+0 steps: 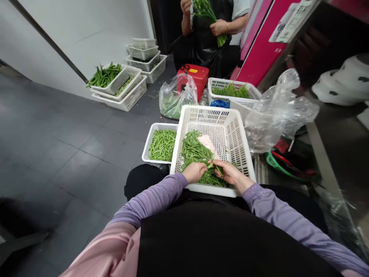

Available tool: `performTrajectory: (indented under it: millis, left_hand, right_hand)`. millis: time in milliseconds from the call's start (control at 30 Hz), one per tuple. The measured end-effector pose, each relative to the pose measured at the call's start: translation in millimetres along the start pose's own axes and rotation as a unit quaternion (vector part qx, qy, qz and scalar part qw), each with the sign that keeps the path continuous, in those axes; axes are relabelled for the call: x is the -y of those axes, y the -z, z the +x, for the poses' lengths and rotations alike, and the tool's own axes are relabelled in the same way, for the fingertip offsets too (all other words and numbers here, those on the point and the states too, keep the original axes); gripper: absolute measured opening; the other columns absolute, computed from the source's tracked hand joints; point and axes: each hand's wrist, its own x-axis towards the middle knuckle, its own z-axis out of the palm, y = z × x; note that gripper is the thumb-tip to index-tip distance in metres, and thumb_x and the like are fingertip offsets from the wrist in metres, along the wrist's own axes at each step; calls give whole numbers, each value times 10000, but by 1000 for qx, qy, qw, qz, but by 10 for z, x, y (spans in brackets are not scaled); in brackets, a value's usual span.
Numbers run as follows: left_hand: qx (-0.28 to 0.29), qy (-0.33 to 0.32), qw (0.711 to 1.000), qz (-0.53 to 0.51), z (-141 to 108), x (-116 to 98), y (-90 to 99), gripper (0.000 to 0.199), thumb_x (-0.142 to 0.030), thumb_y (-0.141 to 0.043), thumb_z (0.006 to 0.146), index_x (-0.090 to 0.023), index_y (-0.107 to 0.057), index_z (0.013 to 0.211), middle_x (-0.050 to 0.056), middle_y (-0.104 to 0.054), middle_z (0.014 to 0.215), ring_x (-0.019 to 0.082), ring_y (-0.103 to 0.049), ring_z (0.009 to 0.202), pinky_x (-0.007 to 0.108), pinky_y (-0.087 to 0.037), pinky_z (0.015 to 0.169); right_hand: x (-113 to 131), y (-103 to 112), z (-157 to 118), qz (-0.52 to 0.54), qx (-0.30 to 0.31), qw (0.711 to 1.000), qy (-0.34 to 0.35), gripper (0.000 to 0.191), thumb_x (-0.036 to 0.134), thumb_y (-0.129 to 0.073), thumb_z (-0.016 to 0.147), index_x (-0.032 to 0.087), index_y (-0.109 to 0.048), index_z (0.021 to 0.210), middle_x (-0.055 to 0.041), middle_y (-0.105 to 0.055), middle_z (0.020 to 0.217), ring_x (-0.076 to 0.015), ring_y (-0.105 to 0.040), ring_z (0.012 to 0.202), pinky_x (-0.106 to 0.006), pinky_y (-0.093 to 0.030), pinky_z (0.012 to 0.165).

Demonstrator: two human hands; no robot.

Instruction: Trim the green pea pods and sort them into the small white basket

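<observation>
On my lap stands a large white basket (240, 140) with slotted walls. A heap of green pea pods (192, 145) lies along its left side, and green trimmings (211, 179) lie nearer me. My left hand (196, 172) is closed in a pinch on one end of a pod, over the heap. Close beside it, almost touching, my right hand (227, 172) has its fingers curled round green pods. How many it holds is hidden. To the left sits a smaller white basket (146, 154) full of pods (163, 144).
Stacked baskets (135, 94), one with long green peppers (105, 75), stand by the wall. A red box (198, 79), a bag of greens (175, 100) and another basket (253, 92) lie ahead. Crumpled plastic (276, 111) is at right. Opposite, a person (211, 50) holds green stems.
</observation>
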Motion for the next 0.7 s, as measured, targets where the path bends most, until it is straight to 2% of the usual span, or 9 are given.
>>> performTrajectory:
  millis: [167, 267, 367, 433, 533, 567, 633, 700]
  left_hand:
    - [10, -79, 996, 47, -68, -56, -20, 248, -202, -349, 854, -148, -583, 792, 43, -628, 803, 124, -563, 738, 219, -420, 721]
    - [19, -93, 991, 97, -132, -98, -66, 219, -218, -383, 823, -148, -581, 761, 46, -622, 764, 130, -564, 694, 225, -422, 697]
    - [46, -102, 988, 104, -162, -121, -79, 179, -211, -432, 764, -157, -590, 701, 34, -622, 717, 128, -562, 657, 220, -419, 668]
    - [40, -55, 992, 108, -143, -94, -24, 183, -234, -441, 752, -168, -605, 702, 31, -628, 712, 137, -567, 673, 226, -420, 666]
    - [-14, 99, 986, 134, -85, 1, 127, 247, -268, -391, 790, -179, -621, 777, 42, -631, 746, 166, -579, 727, 258, -434, 683]
    - [-22, 131, 981, 141, -73, 29, 169, 258, -265, -378, 800, -180, -622, 807, 46, -628, 774, 171, -580, 754, 267, -439, 702]
    - [-20, 133, 980, 148, -80, 43, 203, 260, -234, -387, 800, -183, -605, 934, 54, -610, 898, 170, -575, 822, 269, -441, 751]
    - [-18, 81, 984, 157, -124, -7, 161, 370, -192, -412, 788, -191, -497, 1148, 69, -540, 1075, 162, -555, 906, 257, -439, 789]
  right_hand:
    - [16, -47, -107, -13, -4, 1000, -27, 137, 211, -551, 711, 154, -582, 831, 34, -508, 592, -35, -366, 354, -163, -231, 324]
    - [-10, -90, -116, -63, 36, 997, -20, 110, 224, -536, 720, 145, -565, 790, 38, -502, 553, -37, -338, 320, -169, -211, 302]
    - [-23, -140, -130, -137, 92, 986, -17, 118, 250, -550, 707, 135, -538, 685, 50, -467, 493, -31, -314, 303, -168, -182, 292]
    - [2, -158, -159, -166, 128, 978, -25, 139, 264, -548, 703, 131, -537, 665, 54, -453, 480, -27, -312, 308, -164, -182, 301]
    - [84, -144, -217, -170, 146, 974, -25, 162, 278, -520, 708, 127, -571, 737, 41, -495, 551, -19, -313, 324, -162, -192, 312]
    - [111, -130, -232, -170, 139, 975, -27, 170, 277, -510, 707, 128, -577, 755, 39, -500, 567, -17, -310, 327, -163, -189, 313]
    - [142, -98, -246, -174, 126, 976, -40, 171, 265, -494, 696, 129, -578, 755, 43, -486, 553, -18, -300, 323, -164, -178, 314]
    - [131, -76, -237, -182, 120, 974, -52, 172, 254, -479, 685, 128, -576, 749, 44, -478, 539, -21, -297, 318, -168, -175, 315]
